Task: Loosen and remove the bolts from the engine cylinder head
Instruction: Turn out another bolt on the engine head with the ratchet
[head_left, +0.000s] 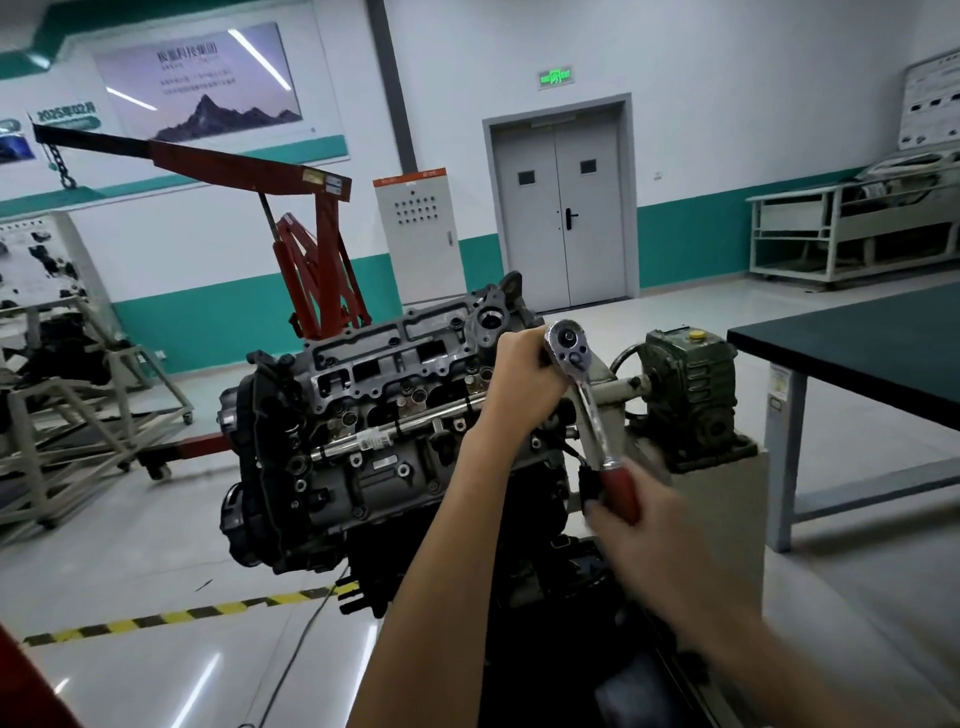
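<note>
The engine cylinder head (384, 374) sits tilted on a stand in the middle of the head view, with several small bolts showing along its top face. A chrome ratchet wrench (582, 384) with a red handle stands over the head's right end. My left hand (524, 379) is closed around the shaft just under the ratchet's round head. My right hand (644, 514), blurred, grips the red handle lower down. The socket and the bolt under it are hidden behind my left hand.
A green gearbox (691, 384) on the engine stand sits just right of the wrench. A dark workbench (857, 343) stands at the right. A red engine hoist (311, 249) stands behind the engine. Yellow-black floor tape (182, 613) runs at the lower left.
</note>
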